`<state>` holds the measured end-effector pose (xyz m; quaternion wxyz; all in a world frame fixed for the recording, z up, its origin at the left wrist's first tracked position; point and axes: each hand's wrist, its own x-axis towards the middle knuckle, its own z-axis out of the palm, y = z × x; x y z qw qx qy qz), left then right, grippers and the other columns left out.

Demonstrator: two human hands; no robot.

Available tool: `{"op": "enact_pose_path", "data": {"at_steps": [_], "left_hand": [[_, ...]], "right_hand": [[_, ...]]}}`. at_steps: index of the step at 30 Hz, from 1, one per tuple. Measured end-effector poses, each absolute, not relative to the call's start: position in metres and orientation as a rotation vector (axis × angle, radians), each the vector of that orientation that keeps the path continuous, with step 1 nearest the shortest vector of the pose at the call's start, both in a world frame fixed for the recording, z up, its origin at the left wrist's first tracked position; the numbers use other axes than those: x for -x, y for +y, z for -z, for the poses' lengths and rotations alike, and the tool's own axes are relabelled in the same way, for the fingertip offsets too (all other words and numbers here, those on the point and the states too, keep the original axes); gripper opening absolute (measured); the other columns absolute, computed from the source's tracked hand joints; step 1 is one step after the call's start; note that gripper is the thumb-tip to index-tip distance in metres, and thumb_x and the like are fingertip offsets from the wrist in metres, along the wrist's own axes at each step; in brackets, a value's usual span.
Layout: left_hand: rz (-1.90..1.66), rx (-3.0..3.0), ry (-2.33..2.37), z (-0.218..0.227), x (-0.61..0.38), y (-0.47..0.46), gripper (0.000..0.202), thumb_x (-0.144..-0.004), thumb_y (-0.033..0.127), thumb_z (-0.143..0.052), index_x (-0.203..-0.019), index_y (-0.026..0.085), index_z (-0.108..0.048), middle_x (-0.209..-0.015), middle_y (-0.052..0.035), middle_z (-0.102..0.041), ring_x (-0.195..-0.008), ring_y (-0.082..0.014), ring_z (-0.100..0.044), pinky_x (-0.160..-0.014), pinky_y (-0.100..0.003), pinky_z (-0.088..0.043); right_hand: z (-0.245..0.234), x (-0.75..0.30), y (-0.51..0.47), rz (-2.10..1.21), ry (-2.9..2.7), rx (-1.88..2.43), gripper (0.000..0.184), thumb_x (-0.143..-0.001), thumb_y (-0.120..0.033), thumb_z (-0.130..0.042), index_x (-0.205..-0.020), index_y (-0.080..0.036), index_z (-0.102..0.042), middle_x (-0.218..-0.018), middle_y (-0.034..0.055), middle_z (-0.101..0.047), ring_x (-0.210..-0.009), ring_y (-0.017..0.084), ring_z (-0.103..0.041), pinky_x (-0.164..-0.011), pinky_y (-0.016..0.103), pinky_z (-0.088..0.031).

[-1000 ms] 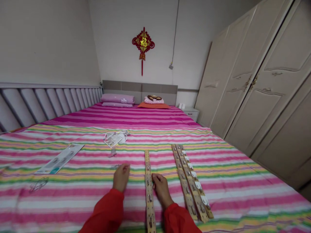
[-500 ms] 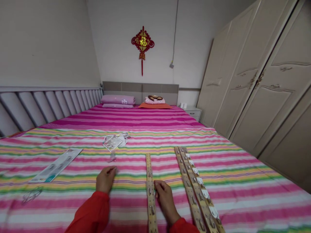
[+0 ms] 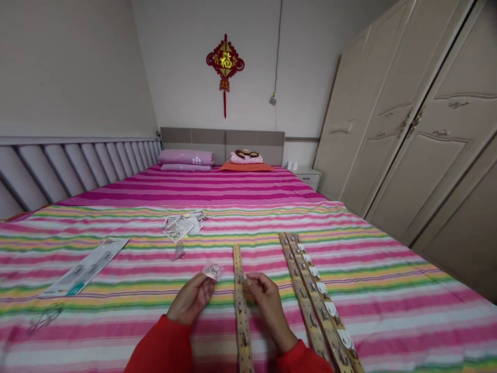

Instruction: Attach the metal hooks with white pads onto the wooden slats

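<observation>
My left hand [image 3: 193, 298] pinches a small clear plastic packet [image 3: 213, 271] with a round metallic piece inside. Just to its right lies a narrow wooden strip [image 3: 242, 324] with rows of holes and several small metal fittings along it. Close to the strip's right edge is my right hand [image 3: 268, 303], thumb and forefinger pressed together; whatever may be between them is too small to make out. Farther off, a small clear packet [image 3: 179, 250] rests on the striped cloth below a pile of clear packets and cards [image 3: 182, 226].
Two similar strips [image 3: 310, 295] lie side by side on the right, one carrying white round pieces. At left are a long card package [image 3: 87, 267] and a thin wire-like bundle [image 3: 45, 317]. A railing [image 3: 77, 166] borders the bed; wardrobes [image 3: 419, 140] stand at right.
My left hand has moved right toward the strip, and the clear packet now shows in its fingers. My right hand has shifted slightly up along the strip.
</observation>
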<state>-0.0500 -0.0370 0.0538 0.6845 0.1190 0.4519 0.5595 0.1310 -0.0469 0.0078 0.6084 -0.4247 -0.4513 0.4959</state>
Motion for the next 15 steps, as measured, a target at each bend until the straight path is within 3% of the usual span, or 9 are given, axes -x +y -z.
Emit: {"op": "enact_pose_path", "data": {"at_steps": [4,7,11,15], "left_hand": [[-1.252,-0.362,1.026,-0.055,0.036,-0.041,0.007,-0.079,0.007,-0.058,-0.077,0.011,-0.063,-0.067,-0.0037,-0.066,-0.055,-0.0078,-0.062,-0.049,-0.014,-0.049],[-1.246,-0.403,1.033,-0.055,0.029,-0.043,0.006,-0.078,0.009,-0.061,-0.081,0.011,-0.065,-0.074,-0.0053,-0.068,-0.058,-0.0082,-0.063,-0.05,-0.014,-0.048],[-1.225,-0.396,1.007,-0.057,0.023,-0.045,0.005,-0.078,0.01,-0.061,-0.08,0.011,-0.065,-0.071,-0.0045,-0.067,-0.061,-0.0087,-0.063,-0.053,-0.015,-0.048],[-1.193,-0.303,0.984,-0.058,0.02,-0.046,0.003,-0.077,0.01,-0.062,-0.076,0.012,-0.065,-0.071,-0.0046,-0.067,-0.06,-0.0082,-0.062,-0.055,-0.016,-0.048]], "right_hand": [[-0.031,-0.12,-0.052,-0.793,-1.379,0.949,0.031,-0.066,-0.02,-0.072,-0.097,-0.022,-0.067,-0.087,0.0034,-0.062,-0.071,0.016,-0.056,-0.062,0.027,-0.048],[-0.036,-0.115,-0.053,-0.597,-1.585,0.896,0.035,-0.071,-0.013,-0.067,-0.103,-0.025,-0.065,-0.099,0.0062,-0.06,-0.092,0.021,-0.056,-0.078,0.032,-0.049],[-0.036,-0.114,-0.051,-0.54,-1.659,0.869,0.02,-0.08,-0.013,-0.059,-0.097,-0.023,-0.065,-0.092,0.006,-0.061,-0.088,0.019,-0.058,-0.076,0.031,-0.049],[-0.038,-0.116,-0.052,-0.535,-1.719,0.869,0.021,-0.086,-0.015,-0.051,-0.099,-0.023,-0.065,-0.092,0.0063,-0.06,-0.088,0.019,-0.058,-0.076,0.031,-0.048]]}}
